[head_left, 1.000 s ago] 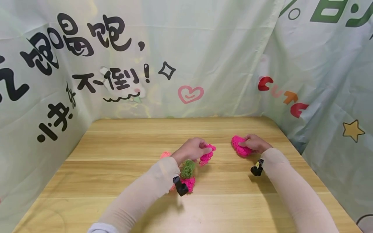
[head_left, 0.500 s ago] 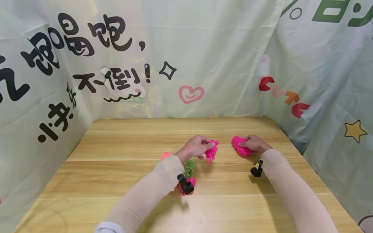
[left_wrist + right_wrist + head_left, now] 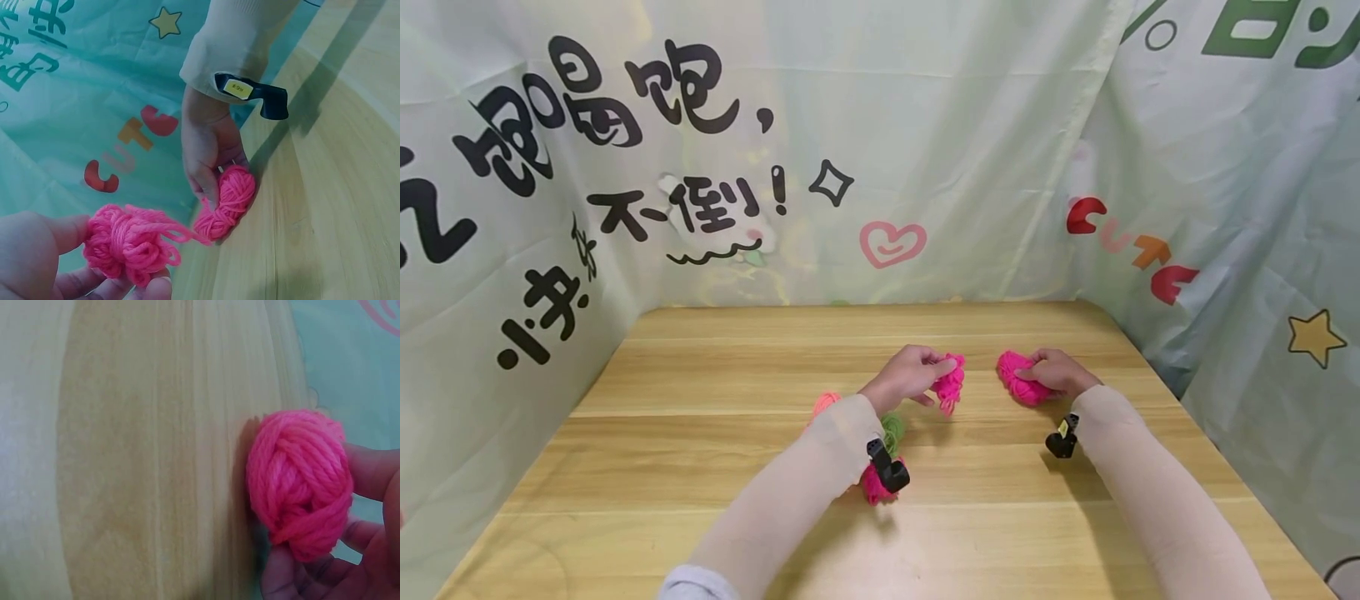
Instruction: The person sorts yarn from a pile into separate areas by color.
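Observation:
My left hand (image 3: pixel 910 375) pinches a small looped bundle of bright pink yarn (image 3: pixel 128 244) above the table, thumb on one side and fingers under it. Loose loops stick out from the bundle toward the other ball in the left wrist view. To the right, my right hand (image 3: pixel 1057 372) grips a larger pink yarn ball (image 3: pixel 301 484) low at the tabletop, its strands wound thick. Under the left forearm lie a green yarn ball (image 3: pixel 892 433), another pink yarn ball (image 3: pixel 877 485) and an orange yarn ball (image 3: pixel 826 403), all partly covered by the sleeve.
The wooden table (image 3: pixel 700 450) is walled by a pale printed cloth (image 3: pixel 985 167) at the back and sides. A black wrist camera (image 3: pixel 889 468) on the left sleeve hangs over the lower pink ball; another wrist camera (image 3: pixel 1062 437) sits on the right sleeve.
My left hand has moved a little right and away from me with the pink bundle, toward the right hand. The right hand and its ball have stayed nearly still.

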A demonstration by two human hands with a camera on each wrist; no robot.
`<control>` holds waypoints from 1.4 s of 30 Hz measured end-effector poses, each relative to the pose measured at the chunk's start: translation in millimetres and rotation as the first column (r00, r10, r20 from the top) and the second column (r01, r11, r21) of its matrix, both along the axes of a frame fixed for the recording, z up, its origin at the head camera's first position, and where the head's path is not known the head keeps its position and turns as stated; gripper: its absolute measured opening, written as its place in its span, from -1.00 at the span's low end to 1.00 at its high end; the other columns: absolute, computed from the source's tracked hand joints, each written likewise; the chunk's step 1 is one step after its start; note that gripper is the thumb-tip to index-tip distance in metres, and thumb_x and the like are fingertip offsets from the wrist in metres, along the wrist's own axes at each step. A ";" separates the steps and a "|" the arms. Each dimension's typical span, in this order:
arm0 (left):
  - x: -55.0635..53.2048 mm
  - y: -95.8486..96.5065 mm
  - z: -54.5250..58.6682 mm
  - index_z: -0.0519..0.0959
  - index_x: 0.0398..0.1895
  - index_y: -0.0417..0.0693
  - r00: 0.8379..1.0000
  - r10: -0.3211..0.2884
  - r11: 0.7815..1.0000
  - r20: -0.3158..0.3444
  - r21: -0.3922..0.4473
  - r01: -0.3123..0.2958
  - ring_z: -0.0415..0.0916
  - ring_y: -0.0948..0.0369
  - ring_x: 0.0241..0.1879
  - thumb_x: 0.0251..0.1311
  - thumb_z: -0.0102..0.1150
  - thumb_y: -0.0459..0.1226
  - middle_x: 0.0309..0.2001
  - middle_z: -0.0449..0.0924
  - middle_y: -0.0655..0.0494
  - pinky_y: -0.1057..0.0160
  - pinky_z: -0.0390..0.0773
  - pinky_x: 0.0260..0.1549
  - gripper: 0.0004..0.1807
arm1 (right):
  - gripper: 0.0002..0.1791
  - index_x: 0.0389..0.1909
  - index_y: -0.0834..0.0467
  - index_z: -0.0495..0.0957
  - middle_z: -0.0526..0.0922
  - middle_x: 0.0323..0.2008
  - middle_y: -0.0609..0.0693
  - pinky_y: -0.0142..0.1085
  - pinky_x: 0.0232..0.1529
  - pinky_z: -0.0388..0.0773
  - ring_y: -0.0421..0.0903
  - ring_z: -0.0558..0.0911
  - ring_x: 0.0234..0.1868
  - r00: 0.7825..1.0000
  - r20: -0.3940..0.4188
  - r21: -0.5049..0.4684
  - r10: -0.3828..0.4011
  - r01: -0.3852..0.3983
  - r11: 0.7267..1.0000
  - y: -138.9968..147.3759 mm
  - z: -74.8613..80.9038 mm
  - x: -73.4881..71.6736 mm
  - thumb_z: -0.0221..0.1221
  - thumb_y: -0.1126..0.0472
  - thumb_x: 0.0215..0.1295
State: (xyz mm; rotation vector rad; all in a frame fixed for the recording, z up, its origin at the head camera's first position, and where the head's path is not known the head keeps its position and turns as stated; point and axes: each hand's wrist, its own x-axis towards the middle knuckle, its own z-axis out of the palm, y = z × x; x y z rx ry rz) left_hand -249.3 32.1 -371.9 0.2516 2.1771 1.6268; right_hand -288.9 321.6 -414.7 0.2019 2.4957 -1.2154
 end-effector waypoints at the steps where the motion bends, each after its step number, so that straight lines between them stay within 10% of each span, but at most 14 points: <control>1: -1.1 0.6 -0.3 0.57 -0.11 -0.08 1.000 0.000 1.000 0.008 0.015 0.000 0.58 0.19 -0.31 0.31 0.18 -0.06 -0.28 0.60 0.06 0.01 0.65 -0.26 -0.71 | -0.65 -0.06 0.30 0.28 0.41 -0.25 0.10 -0.36 -0.47 0.46 -0.19 0.46 -0.46 1.000 -0.002 0.000 0.001 -0.001 1.000 -0.1 0.2 0.1 0.15 0.15 0.38; 42: -17.8 30.8 -18.5 0.51 0.01 0.00 0.992 0.026 0.977 0.122 0.207 -0.051 0.56 0.11 -0.42 0.49 -0.11 -0.26 -0.27 0.56 -0.06 0.02 0.66 -0.28 -0.80 | -0.55 0.08 0.35 0.27 0.39 -0.22 0.14 -0.34 -0.44 0.46 -0.15 0.43 -0.42 1.000 -0.006 -0.001 0.017 -0.017 1.000 2.5 -0.2 1.5 0.14 0.14 0.39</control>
